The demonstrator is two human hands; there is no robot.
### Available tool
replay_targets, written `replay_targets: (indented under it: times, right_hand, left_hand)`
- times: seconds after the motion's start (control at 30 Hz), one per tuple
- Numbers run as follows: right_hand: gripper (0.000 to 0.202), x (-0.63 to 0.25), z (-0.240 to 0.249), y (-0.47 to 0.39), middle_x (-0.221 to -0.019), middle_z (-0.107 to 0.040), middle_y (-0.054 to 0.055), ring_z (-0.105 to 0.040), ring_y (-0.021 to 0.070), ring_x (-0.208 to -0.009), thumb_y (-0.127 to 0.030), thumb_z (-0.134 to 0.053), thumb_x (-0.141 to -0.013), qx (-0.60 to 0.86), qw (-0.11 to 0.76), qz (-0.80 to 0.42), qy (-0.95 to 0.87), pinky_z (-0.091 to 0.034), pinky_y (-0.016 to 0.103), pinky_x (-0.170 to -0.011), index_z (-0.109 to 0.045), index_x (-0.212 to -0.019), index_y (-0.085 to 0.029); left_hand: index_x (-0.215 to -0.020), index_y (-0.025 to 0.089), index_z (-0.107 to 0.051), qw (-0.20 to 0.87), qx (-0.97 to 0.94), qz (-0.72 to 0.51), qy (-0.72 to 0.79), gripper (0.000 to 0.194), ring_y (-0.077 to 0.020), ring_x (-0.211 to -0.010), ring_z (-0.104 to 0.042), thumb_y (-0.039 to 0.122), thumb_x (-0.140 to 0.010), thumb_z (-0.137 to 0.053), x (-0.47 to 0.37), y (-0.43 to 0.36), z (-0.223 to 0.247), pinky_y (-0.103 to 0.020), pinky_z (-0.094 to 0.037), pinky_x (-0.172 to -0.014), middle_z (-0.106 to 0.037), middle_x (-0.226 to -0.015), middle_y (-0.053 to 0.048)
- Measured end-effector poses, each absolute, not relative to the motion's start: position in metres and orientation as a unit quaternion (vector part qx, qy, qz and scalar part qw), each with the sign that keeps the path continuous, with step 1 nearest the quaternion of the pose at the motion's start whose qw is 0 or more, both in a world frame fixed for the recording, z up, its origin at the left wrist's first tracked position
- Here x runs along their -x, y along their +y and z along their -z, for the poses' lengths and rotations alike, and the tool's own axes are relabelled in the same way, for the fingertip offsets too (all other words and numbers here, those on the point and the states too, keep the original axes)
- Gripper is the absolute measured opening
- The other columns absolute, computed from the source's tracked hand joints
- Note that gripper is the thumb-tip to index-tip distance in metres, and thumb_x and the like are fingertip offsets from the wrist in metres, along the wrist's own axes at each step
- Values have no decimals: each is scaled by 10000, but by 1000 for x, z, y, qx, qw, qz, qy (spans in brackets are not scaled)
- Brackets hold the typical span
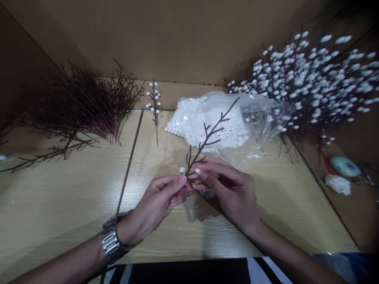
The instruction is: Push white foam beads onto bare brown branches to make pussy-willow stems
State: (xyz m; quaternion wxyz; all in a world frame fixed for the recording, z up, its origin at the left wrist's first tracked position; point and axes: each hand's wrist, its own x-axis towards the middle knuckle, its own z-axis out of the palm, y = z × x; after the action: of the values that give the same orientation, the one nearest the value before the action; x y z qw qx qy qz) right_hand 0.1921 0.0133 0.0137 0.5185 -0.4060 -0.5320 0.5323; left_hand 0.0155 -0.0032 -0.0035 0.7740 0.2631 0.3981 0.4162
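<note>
My left hand (167, 193), with a metal watch on its wrist, pinches the lower stem of a dark brown artificial twig (204, 144). The twig tilts up to the right, its side branches bare higher up. One white berry (182, 170) sits on a low branch just above my left thumb. Between the thumb and fingers of my right hand (231, 187) is a second white berry (197, 170), held against the twig's lower right side. Whether it sits on a branch tip I cannot tell. Behind the twig lies a clear plastic bag (213, 118) full of white berries.
A heap of bare brown twigs (85, 102) lies at the left. One berried twig (154, 100) lies at the back. At the right is a big bunch of berried twigs (310, 79), with a pale green oval object (344, 166) nearby. A crumpled translucent wrapper (197, 207) lies under my hands.
</note>
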Motion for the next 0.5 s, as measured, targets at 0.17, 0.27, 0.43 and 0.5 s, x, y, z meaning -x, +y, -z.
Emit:
replay_targets:
  times: [0.17,0.27,0.43,0.5]
  right_hand:
    - [304,-189,-17,11,-976,-723,0,-723,126,-861,-55,-684,-859,422,519,-454,-588,-659,222,-698,-790,-996,-304]
    - [301,-188,-17,11,-971,-728,-2,-715,132,-871,-70,-693,-858,438,522,-434,-589,-651,230,-687,-787,-995,-321]
    - [323,-190,-16,12,-974,-736,-9,-719,147,-889,-76,-694,-856,450,516,-449,-574,-662,271,-718,-788,-992,-353]
    - [326,-190,-17,12,-988,-736,-7,-722,154,-897,-77,-694,-853,446,514,-465,-566,-669,283,-719,-789,-990,-357]
  left_hand:
    - [-803,153,-751,772,-252,-433,391,236,-84,-602,-341,364,-903,-719,-15,-2,6,-210,-268,-554,-535,-688,17]
    - [-795,155,-758,774,-255,-431,388,231,-87,-609,-349,354,-905,-716,-15,-2,6,-214,-268,-555,-552,-702,10]
    - [-831,164,-793,771,-283,-413,393,231,-93,-596,-323,377,-890,-727,-15,-3,2,-229,-246,-548,-564,-680,5]
    - [-868,167,-803,773,-281,-414,391,233,-93,-600,-321,387,-885,-730,-15,-3,0,-230,-245,-550,-565,-687,3]
